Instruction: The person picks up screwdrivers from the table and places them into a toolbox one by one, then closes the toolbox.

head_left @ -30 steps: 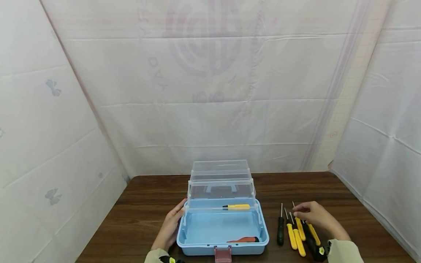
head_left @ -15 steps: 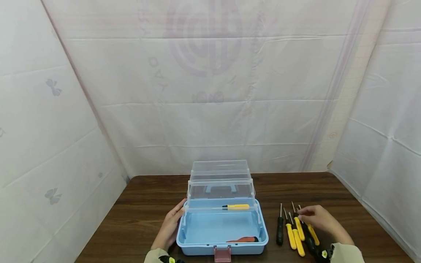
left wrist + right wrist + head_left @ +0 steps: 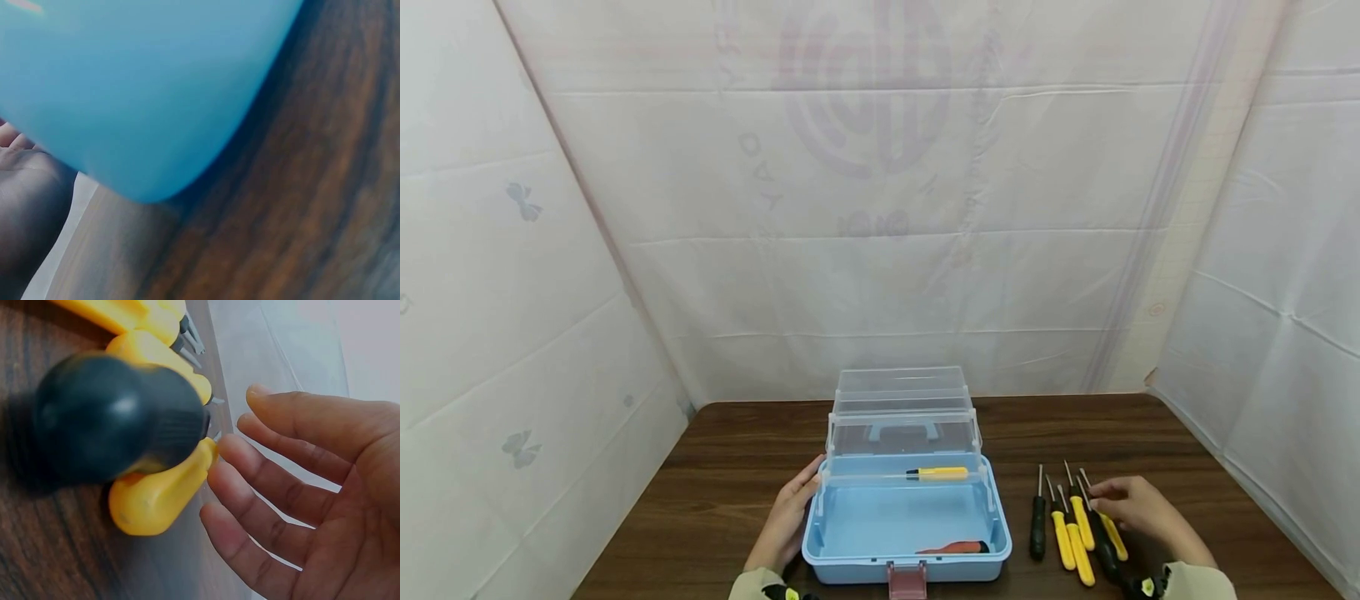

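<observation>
A light-blue toolbox (image 3: 850,573) stands with its lid raised. My left hand (image 3: 785,521) rests along its left side, fingers stretched against the outer wall; the left wrist view shows the blue wall (image 3: 144,94) with part of the hand (image 3: 28,187) beside it. To the right, my right hand (image 3: 1138,507) hovers by the shafts of several screwdrivers, its fingers loosely bent and nothing between them. Nearest to it are a screwdriver with a thick black handle (image 3: 1103,547) and a yellow-handled screwdriver (image 3: 1116,537). In the right wrist view the fingertips reach past that black handle (image 3: 94,419).
Inside the toolbox, a yellow screwdriver (image 3: 942,473) lies towards the back and a red-and-black one (image 3: 958,547) near the front. Clear trays (image 3: 902,402) rise at its back. A slim black screwdriver (image 3: 1038,529) lies between toolbox and pile on the wooden table (image 3: 730,450).
My right hand has shifted right and slightly nearer, away from the middle yellow screwdriver, uncovering several shafts. The left hand and toolbox stay put.
</observation>
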`<action>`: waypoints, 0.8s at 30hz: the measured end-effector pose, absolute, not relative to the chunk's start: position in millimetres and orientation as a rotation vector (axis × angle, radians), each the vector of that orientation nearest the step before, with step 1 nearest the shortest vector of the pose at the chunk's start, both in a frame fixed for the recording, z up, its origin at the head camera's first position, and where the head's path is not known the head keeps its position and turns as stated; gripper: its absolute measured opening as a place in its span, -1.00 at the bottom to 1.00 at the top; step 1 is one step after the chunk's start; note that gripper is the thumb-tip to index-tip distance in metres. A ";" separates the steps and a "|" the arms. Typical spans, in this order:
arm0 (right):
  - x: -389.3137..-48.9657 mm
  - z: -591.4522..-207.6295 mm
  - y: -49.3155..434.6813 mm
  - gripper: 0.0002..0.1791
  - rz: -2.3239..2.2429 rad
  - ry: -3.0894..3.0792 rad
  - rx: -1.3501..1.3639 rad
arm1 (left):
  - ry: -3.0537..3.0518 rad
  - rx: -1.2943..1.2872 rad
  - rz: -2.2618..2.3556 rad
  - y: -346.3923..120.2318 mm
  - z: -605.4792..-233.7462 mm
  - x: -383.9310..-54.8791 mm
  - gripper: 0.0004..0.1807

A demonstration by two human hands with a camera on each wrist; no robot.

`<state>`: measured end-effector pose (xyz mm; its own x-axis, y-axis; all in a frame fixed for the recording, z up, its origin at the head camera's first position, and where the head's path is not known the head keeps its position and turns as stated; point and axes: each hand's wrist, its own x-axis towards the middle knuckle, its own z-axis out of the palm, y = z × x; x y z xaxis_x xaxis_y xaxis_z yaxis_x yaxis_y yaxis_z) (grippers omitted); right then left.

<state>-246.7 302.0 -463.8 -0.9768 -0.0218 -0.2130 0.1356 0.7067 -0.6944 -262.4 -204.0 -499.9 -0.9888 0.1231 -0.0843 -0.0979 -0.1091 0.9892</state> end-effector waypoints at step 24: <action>-246.3 -473.6 307.9 -0.43 -1.183 2.612 0.205 | 1.982 0.062 2.232 -204.6 -499.5 -261.7 -0.35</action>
<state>-246.3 307.9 -473.6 -0.9546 0.0186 -0.2974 0.2358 0.6573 -0.7158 -261.7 -204.6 -499.5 -0.9871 0.1430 -0.0720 -0.0884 -0.1119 0.9898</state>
